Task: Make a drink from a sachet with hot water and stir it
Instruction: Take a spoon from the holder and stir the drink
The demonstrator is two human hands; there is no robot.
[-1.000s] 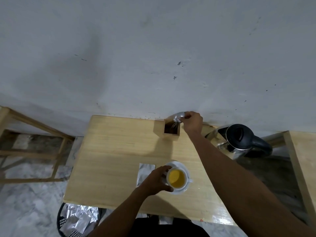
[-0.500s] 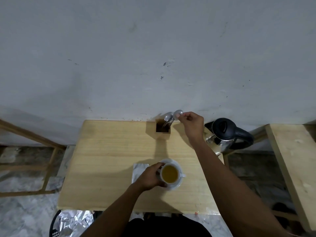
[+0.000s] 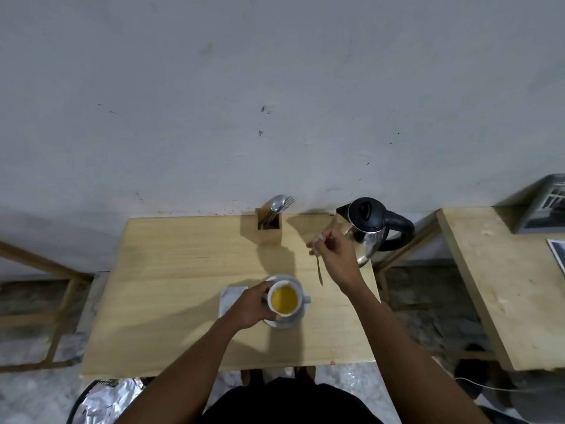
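A white cup [image 3: 301, 310] of yellow drink [image 3: 284, 299] stands on a white saucer [image 3: 287, 323] near the middle of the wooden table [image 3: 171, 286]. My left hand [image 3: 253, 307] is wrapped around the cup's left side. My right hand [image 3: 334, 255] hovers above the table to the right of the cup, pinching a thin spoon [image 3: 319, 270] that hangs down, handle end toward the table. A silver sachet [image 3: 230, 298] lies flat just left of the saucer, partly under my left hand.
A wooden cutlery holder [image 3: 269, 228] with a spoon and fork stands at the table's back edge by the wall. A steel kettle [image 3: 371, 231] with black lid sits at the back right corner. Another wooden table [image 3: 501, 286] is on the right; a foil-lined bin [image 3: 107, 400] below left.
My right hand has lifted a spoon out of the cutlery holder and carried it back and right, toward the cup. My left hand stays on the cup.
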